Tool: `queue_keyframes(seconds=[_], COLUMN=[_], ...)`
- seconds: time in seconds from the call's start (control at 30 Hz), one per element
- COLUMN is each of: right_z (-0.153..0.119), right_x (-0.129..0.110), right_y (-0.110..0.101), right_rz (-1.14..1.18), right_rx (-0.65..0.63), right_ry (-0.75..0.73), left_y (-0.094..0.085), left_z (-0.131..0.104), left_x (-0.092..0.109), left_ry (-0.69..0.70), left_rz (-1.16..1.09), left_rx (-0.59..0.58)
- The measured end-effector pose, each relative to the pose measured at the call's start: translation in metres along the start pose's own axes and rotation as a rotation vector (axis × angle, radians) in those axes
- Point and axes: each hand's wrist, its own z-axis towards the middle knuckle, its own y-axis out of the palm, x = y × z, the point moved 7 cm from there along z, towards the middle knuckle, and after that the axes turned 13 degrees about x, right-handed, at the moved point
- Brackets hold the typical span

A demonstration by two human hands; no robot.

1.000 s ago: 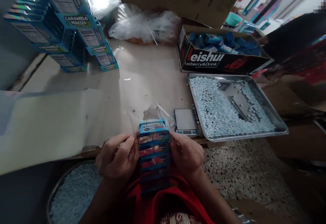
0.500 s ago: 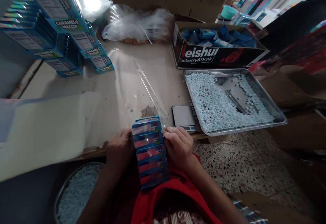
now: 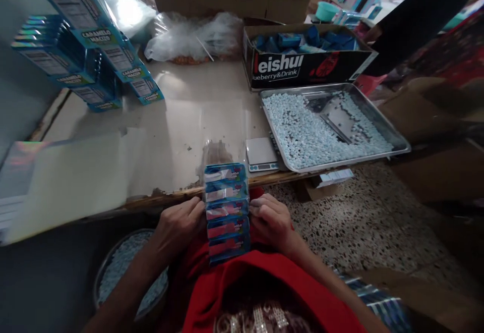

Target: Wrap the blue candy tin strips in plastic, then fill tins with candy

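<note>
A row of several small blue candy boxes [image 3: 227,209] with reddish stripes rests partly over my red apron, its far end at the table edge. Clear plastic film [image 3: 223,144] lies around the row and stretches beyond it onto the table. My left hand [image 3: 182,220] is closed at the row's left side, its fingertips pinching the film there. On the opposite side my right hand [image 3: 273,218] is likewise closed on the film, level with the left. Whether the film is a bag or a sheet I cannot make out.
Stacked blue candy boxes [image 3: 102,35] stand at left. A small scale [image 3: 261,152] sits beside a metal tray [image 3: 401,144] of pale blue candies. Behind is a black carton [image 3: 302,68] with blue packets. Another person's dark sleeve [image 3: 423,17] is nearby. A bowl [image 3: 99,272] stands below the table.
The camera view has shifted. The boxes now sit straighter, and both hands are lower along the row, further from its far end, still at its sides.
</note>
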Motion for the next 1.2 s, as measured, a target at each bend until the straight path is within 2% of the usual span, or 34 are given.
queue_keyframes(seconds=[0.07, 0.13, 0.2, 0.3, 0.37, 0.43, 0.53, 0.63, 0.7, 0.77, 0.83, 0.9, 0.97, 1.07, 1.13, 1.2], right_z=[-0.004, -0.005, -0.003, 0.005, 0.01, 0.01, 0.003, -0.008, -0.012, -0.015, -0.019, -0.022, -0.024, -0.027, -0.03, -0.034], right_x=[-0.002, 0.004, 0.016, 0.027, 0.025, 0.018, 0.003, -0.002, 0.005, 0.019, 0.032, 0.042, 0.044, 0.041, 0.04, 0.041], right_y=[-0.005, -0.003, 0.0, 0.005, 0.006, 0.004, 0.001, 0.005, 0.007, 0.012, 0.019, 0.024, 0.024, 0.023, 0.022, 0.023], right_rz=[-0.034, -0.079, -0.107, -0.115, -0.132, -0.161, -0.191, -0.194, -0.215, -0.268, -0.34, -0.41, -0.442, -0.414, -0.353, -0.263], right_rx=[0.032, 0.044, 0.075, 0.119, 0.093, 0.05, -0.062, -0.123, -0.024, 0.067, 0.083, 0.057, 0.033, -0.015, -0.018, -0.015], right_ry=[-0.011, 0.002, 0.044, 0.067, 0.029, -0.033, -0.166, -0.223, -0.142, 0.02, 0.178, 0.288, 0.299, 0.222, 0.213, 0.267], left_y=[-0.001, 0.006, 0.013, 0.004, -0.012, -0.026, -0.035, -0.028, -0.018, -0.007, 0.008, 0.022, 0.031, 0.035, 0.036, 0.036], left_z=[0.001, 0.001, 0.002, 0.005, 0.008, 0.011, 0.005, -0.007, -0.015, -0.022, -0.026, -0.028, -0.028, -0.029, -0.028, -0.027], left_x=[0.003, 0.0, -0.006, -0.013, -0.008, 0.003, 0.011, 0.013, 0.009, -0.002, -0.011, -0.014, -0.013, -0.012, -0.011, -0.009], left_ry=[-0.045, -0.138, -0.252, -0.362, -0.309, -0.178, -0.076, -0.036, -0.101, -0.275, -0.445, -0.505, -0.499, -0.476, -0.47, -0.475], left_rz=[0.04, 0.06, 0.048, 0.068, 0.097, 0.076, 0.034, -0.018, -0.051, -0.051, -0.028, -0.011, -0.009, -0.028, -0.092, -0.208], left_rx=[-0.026, -0.049, -0.001, 0.246, 0.425, 0.511, 0.487, 0.44, 0.464, 0.51, 0.447, 0.288, 0.133, -0.007, -0.054, -0.058])
